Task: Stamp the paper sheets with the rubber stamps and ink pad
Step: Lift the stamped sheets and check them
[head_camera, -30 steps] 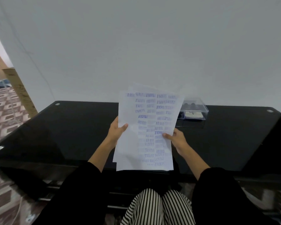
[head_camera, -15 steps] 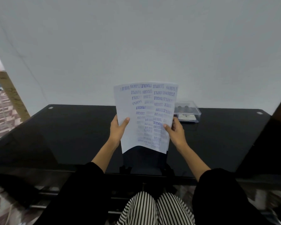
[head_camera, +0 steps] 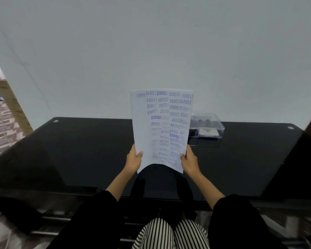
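Pale grey wall (head_camera: 151, 42) filled the upper half of the view, and a black glass table (head_camera: 79, 159) ran wide beneath it. We saw the paper sheets (head_camera: 144, 132) held upright over the near middle of that table. Their bottom edge was bowed, and their face was crowded with blue marks reading SAMPLE, FRAGILE, AMENDED and AIR MAIL.

The left hand (head_camera: 134, 161) gripped the sheets at their lower left edge, thumb laid on the front and fingers tucked behind. The right hand (head_camera: 189, 161) pinched the lower right edge in the same way. Both bare forearms rose out of black sleeves (head_camera: 90, 218) and angled inward toward the sheets, with the wrists about level.

Just right of the sheets and behind them a clear plastic box (head_camera: 207, 126) sat on the glass, its left end hidden by the paper. Dark round tops inside were probably the rubber stamps (head_camera: 199, 121), and a flat white-labelled piece the ink pad (head_camera: 209, 133), though both were too small to be sure.

Left of the sheets the dark glass stretched a long way to a corner marked by a metal stud (head_camera: 55, 121). Beyond the box on the right it ran on to a second stud. Below the sheets the table's near edge crossed above striped trousers (head_camera: 171, 232). Far left of the sheets lay a patterned floor (head_camera: 0, 126) and a wooden board (head_camera: 13, 103) against the wall.
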Demonstrator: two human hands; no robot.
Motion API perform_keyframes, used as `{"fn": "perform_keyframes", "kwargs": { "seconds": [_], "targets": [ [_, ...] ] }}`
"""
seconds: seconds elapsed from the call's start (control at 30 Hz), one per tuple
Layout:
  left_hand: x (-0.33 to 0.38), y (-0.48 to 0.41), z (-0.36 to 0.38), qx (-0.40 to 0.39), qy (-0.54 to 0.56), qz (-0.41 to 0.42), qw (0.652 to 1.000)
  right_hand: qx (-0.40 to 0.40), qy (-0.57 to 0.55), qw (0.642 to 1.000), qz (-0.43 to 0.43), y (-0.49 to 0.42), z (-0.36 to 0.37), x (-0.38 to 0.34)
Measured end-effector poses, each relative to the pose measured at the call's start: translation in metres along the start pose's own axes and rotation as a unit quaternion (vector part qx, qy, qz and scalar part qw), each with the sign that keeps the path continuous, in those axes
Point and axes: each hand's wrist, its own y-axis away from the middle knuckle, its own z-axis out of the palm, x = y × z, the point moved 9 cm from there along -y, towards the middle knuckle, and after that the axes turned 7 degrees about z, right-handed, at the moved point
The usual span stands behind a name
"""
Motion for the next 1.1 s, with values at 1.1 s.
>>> {"fn": "perform_keyframes", "kwargs": {
  "seconds": [1.1],
  "targets": [
    [-0.084, -0.164, 0.008, 0.008, -0.233, -0.026, 0.972, -0.002, 0.218, 0.974, 0.058, -0.160, 0.051, 0.039]
  ]
}}
